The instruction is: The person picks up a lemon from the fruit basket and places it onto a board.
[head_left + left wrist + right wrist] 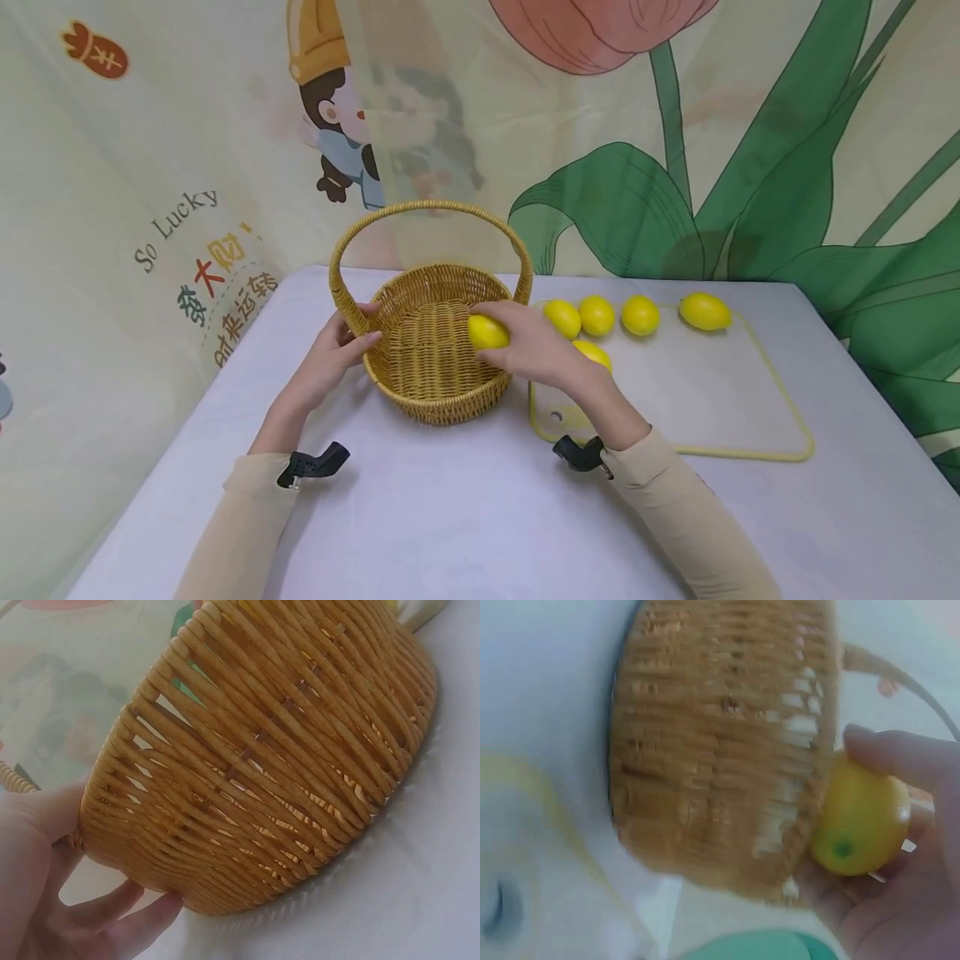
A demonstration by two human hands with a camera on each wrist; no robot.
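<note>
A round wicker basket [431,408] with a tall arched handle stands on the table, and its woven bottom shows bare in the head view. My left hand [330,354] grips the basket's left rim near the foot of the handle, thumb over the edge; in the left wrist view its fingers [146,922] lie against the outer wall. My right hand [536,346] holds a yellow lemon [488,332] over the right part of the basket. The right wrist view shows this lemon right at the rim, between thumb and fingers.
A white cutting board [690,400] with a yellow edge lies right of the basket. Several lemons [640,316] sit along its far side; another lemon [594,354] is partly behind my right hand. A printed cloth [450,125] hangs behind the white table [450,517].
</note>
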